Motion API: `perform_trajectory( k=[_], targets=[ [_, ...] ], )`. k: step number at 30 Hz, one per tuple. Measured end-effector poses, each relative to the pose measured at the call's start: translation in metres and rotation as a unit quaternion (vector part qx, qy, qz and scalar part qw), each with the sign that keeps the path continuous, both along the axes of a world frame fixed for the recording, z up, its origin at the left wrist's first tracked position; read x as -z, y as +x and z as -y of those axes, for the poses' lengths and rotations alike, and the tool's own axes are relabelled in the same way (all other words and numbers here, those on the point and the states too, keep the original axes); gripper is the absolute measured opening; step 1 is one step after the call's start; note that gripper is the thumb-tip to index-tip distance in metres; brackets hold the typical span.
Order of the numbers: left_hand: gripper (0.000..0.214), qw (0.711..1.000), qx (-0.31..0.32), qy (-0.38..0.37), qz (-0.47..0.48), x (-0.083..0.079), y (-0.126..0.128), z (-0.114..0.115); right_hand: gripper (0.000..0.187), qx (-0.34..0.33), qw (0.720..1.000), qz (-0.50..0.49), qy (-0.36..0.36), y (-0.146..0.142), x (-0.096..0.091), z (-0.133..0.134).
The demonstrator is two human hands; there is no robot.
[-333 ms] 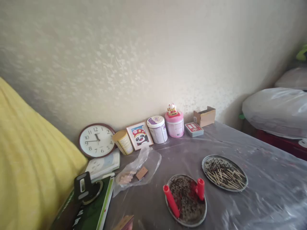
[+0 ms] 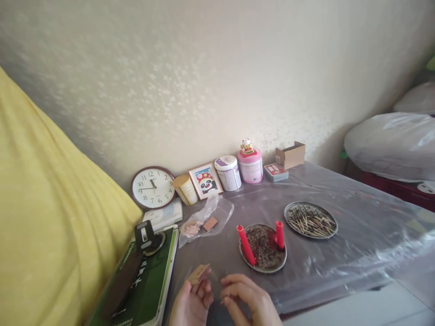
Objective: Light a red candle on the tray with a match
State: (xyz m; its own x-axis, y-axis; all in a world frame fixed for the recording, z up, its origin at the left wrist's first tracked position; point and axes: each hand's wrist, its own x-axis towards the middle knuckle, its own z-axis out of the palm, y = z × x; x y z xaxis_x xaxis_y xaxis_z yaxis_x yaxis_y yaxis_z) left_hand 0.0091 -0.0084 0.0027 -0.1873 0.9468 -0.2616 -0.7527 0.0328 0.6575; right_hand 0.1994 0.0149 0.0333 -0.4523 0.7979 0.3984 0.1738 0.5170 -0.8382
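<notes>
Two bare hands now show at the near edge of the head view, where a moment ago only the small cardboard box and a fingertip peeked in. The left hand (image 2: 193, 301) grasps that small box (image 2: 199, 274) between thumb and fingers, above the worktop (image 2: 217, 256). The right hand (image 2: 249, 299) is just beside it, fingers bent; something tiny may be pinched at the tips, but I cannot tell. With box and fingers now close together, the work seems to have come to a two-handed step.

Beyond them, a round plate (image 2: 270, 271) bears a leaning red candle (image 2: 246, 246) and a shorter red candle (image 2: 279, 234), both apart from the hands. Farther right, another plate (image 2: 316, 237) carries a heap of thin sticks (image 2: 309, 225). Left of the candles lies a clear bag (image 2: 222, 213), a second box (image 2: 210, 223) on it or in it; a green book (image 2: 149, 290) lies left of the hands.
</notes>
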Motion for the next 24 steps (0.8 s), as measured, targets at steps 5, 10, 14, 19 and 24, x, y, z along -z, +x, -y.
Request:
perform_trajectory(
  k=[5, 10, 14, 19, 24],
  targets=[
    [0.033, 0.998, 0.047, 0.024, -0.046, -0.018, 0.026, 0.010, 0.016, -0.024, 0.998, -0.050, -0.043, -0.001, -0.026, 0.004],
    [0.038, 0.986, 0.097, 0.071, -0.120, -0.022, 0.038, 0.010, 0.015, -0.063, 0.993, -0.083, -0.053, 0.004, -0.032, 0.005],
    [0.043, 0.981, 0.123, 0.056, -0.139, -0.011, 0.034, 0.006, 0.017, -0.088, 0.988, -0.108, -0.073, 0.008, -0.033, 0.003],
    [0.041, 0.981, 0.124, 0.058, -0.138, -0.005, 0.029, 0.004, 0.017, -0.095, 0.984, -0.124, -0.081, 0.011, -0.037, -0.002],
    [0.041, 0.984, 0.068, 0.071, -0.149, -0.005, 0.025, 0.004, 0.014, 0.123, 0.983, -0.131, -0.041, 0.014, -0.027, -0.011]
  ],
)
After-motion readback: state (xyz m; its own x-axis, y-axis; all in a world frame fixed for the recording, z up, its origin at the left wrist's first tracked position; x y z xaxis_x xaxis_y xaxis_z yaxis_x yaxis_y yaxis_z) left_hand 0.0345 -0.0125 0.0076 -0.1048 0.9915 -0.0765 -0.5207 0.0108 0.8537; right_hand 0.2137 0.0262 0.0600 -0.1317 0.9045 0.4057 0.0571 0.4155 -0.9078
